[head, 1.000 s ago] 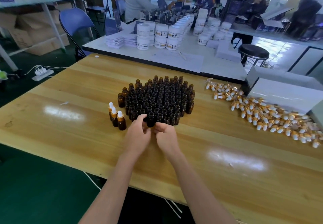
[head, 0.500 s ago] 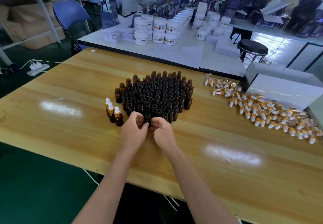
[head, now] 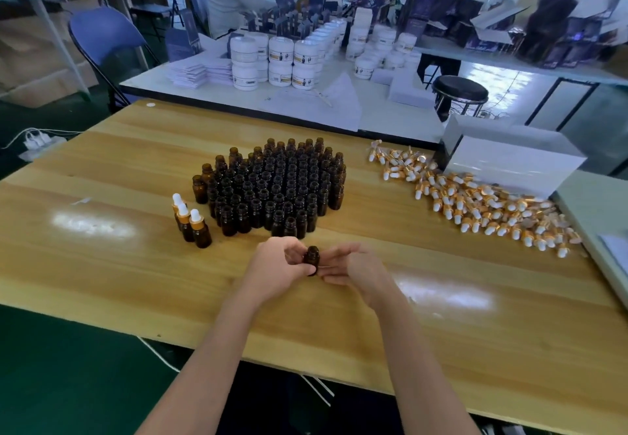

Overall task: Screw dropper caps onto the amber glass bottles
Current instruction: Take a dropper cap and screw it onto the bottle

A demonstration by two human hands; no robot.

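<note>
An uncapped amber bottle (head: pixel 312 259) stands upright between my hands, a little nearer to me than the cluster. My left hand (head: pixel 277 269) grips it, fingers and thumb curled round its body. My right hand (head: pixel 356 269) lies beside it with fingers stretched toward the bottle and touching its side. A tight cluster of several open amber bottles (head: pixel 278 183) stands at the middle of the wooden table (head: pixel 119 264). Three capped bottles (head: pixel 190 222) with white-and-gold droppers stand left of the cluster. Loose dropper caps (head: pixel 475 203) lie spread at the right.
A white box (head: pixel 509 162) sits behind the caps at the right, with a grey surface (head: pixel 598 210) beside it. Beyond the table's far edge is a white table with white jars (head: pixel 282 60) and a person working. A blue chair (head: pixel 105 37) and a black stool (head: pixel 460 89) stand nearby.
Both hands have drawn back from the cluster's front edge toward me, bringing one bottle out with them. My right hand's fingers have straightened.
</note>
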